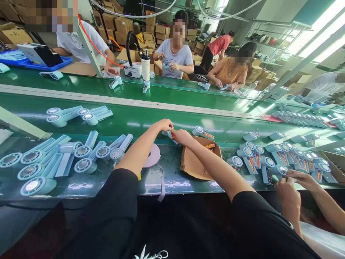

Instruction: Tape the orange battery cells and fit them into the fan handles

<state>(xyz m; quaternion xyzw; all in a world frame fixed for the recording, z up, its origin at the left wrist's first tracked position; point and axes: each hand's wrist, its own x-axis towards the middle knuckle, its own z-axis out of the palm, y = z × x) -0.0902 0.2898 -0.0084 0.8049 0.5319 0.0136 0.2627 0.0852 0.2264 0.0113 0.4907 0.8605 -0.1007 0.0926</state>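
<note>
Standing by the green conveyor belt here, watching the person in the black sleeves. Both hands are pressed together out over the belt, just past the brown cardboard tray. The left hand and right hand are pinched around one small pale-blue fan unit, fingertips nearly touching each other. Most of the unit is hidden under the fingers, so I can't tell exactly which part each hand has, only that a bit of the handle pokes out below them.

Judging from the loose ones lying around, these look like light, hollow plastic shells: round head, flat stick handle. Stiff enough, probably a bit slick, and the ones to the right of the tray have orange bits showing in the open handles, wires or tabs maybe, which I'd guess are the fragile part. I'd grip by the round head or the edges of the handle and keep fingers off that open side.

A pile of finished-looking units sits well left of the tray, and a roll of pale tape lies just beside its left edge. A co-worker's hands are busy on another unit further right of the tray.
</note>
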